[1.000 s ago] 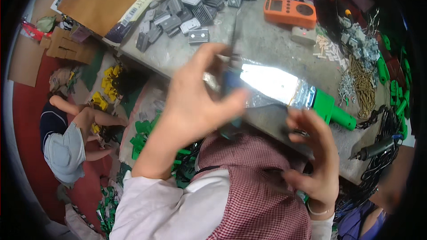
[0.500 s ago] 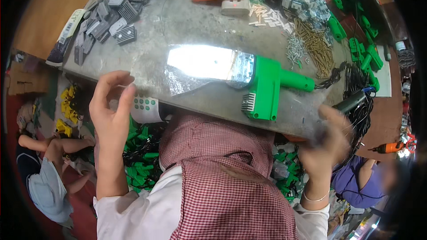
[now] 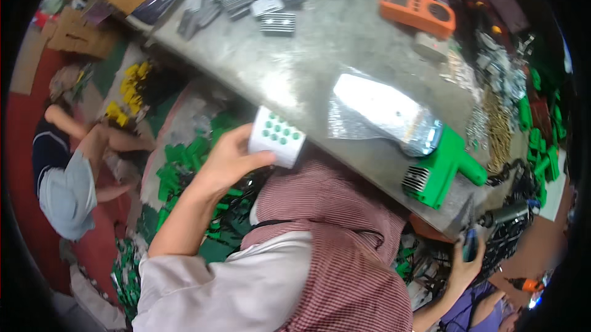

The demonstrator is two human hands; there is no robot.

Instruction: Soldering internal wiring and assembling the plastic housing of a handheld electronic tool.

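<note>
A white sheet of round green stickers (image 3: 275,137) stands at the table's near edge, and my left hand (image 3: 229,161) pinches its left side between thumb and fingers. At the right, beside the table edge, my right hand (image 3: 466,265) is closed around a slim hand tool with a dark handle (image 3: 471,244). The tool's thin end points away from me; its exact kind is unclear. Between my hands, a green-bodied tool (image 3: 444,162) lies on the table, with its flat metal front (image 3: 375,105) in clear plastic wrap.
Grey finned blocks (image 3: 278,24) are heaped on the metal table (image 3: 295,64) at the far left. An orange meter (image 3: 417,12) stands at the back right, near brass screws (image 3: 497,129) and black cables (image 3: 508,239). Green parts (image 3: 184,166) fill the floor below. A seated person (image 3: 68,166) is at the left.
The view has swung left. My left hand has gone from hanging open beside the sticker sheet to gripping it. My right hand has moved lower, still holding the dark tool.
</note>
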